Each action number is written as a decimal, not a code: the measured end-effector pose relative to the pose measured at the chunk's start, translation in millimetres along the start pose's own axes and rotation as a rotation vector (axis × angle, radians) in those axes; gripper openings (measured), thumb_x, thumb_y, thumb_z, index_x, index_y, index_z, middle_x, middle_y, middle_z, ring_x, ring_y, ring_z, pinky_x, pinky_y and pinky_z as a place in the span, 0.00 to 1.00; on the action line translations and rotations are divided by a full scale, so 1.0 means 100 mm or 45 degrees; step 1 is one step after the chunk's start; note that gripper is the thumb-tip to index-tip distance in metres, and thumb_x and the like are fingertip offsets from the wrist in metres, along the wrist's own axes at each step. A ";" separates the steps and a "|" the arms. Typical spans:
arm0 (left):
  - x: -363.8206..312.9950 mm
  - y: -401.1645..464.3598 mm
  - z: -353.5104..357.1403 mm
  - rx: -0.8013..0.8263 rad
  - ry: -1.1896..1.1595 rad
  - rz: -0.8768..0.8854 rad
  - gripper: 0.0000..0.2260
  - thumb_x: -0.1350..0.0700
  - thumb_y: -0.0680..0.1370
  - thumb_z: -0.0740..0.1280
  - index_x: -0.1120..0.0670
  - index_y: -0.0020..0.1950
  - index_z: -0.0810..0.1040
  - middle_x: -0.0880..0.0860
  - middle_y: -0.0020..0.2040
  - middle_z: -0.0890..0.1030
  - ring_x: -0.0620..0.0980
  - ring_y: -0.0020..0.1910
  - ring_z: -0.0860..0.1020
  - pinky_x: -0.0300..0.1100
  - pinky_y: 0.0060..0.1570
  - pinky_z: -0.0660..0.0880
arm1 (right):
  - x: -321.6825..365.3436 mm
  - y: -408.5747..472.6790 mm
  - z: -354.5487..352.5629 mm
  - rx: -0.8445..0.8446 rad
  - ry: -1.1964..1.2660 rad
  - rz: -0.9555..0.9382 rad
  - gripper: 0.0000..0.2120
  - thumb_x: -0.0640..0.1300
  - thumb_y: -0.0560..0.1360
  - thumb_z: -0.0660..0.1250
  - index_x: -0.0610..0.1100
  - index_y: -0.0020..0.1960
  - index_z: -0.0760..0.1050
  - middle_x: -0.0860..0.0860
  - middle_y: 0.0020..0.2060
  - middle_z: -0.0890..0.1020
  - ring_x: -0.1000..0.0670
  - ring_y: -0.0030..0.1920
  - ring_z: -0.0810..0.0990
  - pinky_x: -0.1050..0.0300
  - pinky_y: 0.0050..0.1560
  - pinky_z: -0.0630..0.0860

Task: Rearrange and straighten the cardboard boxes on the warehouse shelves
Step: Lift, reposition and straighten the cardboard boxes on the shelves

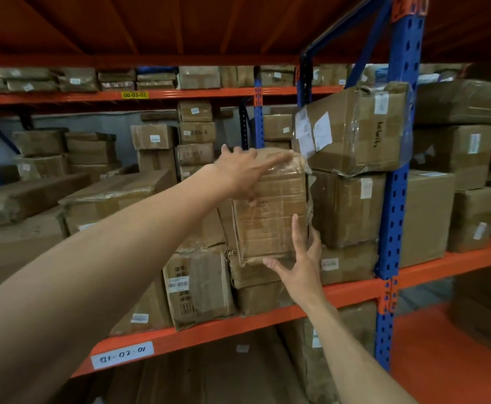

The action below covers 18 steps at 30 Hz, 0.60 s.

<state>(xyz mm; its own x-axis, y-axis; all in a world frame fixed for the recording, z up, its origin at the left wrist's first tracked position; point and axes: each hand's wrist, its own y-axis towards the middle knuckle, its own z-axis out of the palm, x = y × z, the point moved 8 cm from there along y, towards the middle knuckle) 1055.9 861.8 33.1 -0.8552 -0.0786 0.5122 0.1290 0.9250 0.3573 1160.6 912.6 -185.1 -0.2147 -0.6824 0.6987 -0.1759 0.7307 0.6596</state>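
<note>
A: From the head camera, where is the box being worked on?

B: The tape-wrapped box [270, 211] stands upright on top of the lower boxes [255, 275] in the middle shelf bay, near the front beam [209, 330] and just left of the blue upright [395, 199]. It looks tilted slightly, with its top leaning back.

A: And the hands?

B: The left hand [242, 173] lies over the upper left corner, fingers straight and spread, pressing, not pinching. The right hand [299, 263] is spread too, fingertips against the lower right edge, thumb under the bottom corner.

A: How would you finish the straightening?

B: I'd judge it needs a push with both palms together, so it turns square to the beam without sliding off the crumpled box underneath. Mind the big box [355, 129] leaning out above on the right; a knock could shift it.
</note>
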 end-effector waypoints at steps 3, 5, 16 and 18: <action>-0.16 0.27 -0.07 0.228 0.098 0.037 0.68 0.50 0.64 0.84 0.31 0.74 0.26 0.63 0.77 0.61 0.65 0.68 0.72 0.60 0.57 0.75 | -0.02 0.01 -0.03 -0.019 0.010 0.008 0.51 0.58 0.73 0.78 0.75 0.79 0.44 0.68 0.77 0.46 0.61 0.76 0.44 0.45 0.74 0.55; -0.22 0.36 -0.08 0.291 0.054 0.052 0.73 0.51 0.61 0.86 0.28 0.68 0.20 0.61 0.82 0.42 0.66 0.72 0.69 0.60 0.59 0.76 | -0.03 0.00 -0.04 -0.047 0.032 0.011 0.48 0.62 0.73 0.76 0.75 0.79 0.45 0.72 0.76 0.47 0.65 0.75 0.43 0.47 0.72 0.56; 0.13 0.33 0.24 0.449 -0.401 0.093 0.68 0.40 0.59 0.84 0.28 0.73 0.27 0.53 0.83 0.42 0.64 0.81 0.49 0.69 0.74 0.58 | 0.05 0.03 0.00 -0.261 0.254 -0.063 0.46 0.61 0.70 0.77 0.77 0.77 0.53 0.58 0.81 0.52 0.61 0.79 0.47 0.48 0.73 0.59; 0.09 0.29 0.25 0.291 -0.360 0.158 0.65 0.42 0.63 0.83 0.31 0.77 0.31 0.54 0.83 0.49 0.61 0.80 0.55 0.67 0.74 0.61 | 0.07 0.07 -0.02 -0.265 0.243 -0.062 0.46 0.58 0.70 0.77 0.77 0.77 0.53 0.53 0.82 0.54 0.55 0.80 0.50 0.48 0.75 0.59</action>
<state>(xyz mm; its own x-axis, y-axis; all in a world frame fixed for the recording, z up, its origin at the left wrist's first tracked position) 1038.9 897.7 28.7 -0.9490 0.1155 0.2934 0.1526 0.9825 0.1067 1159.5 912.8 -174.7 -0.0226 -0.7223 0.6912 0.0233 0.6908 0.7226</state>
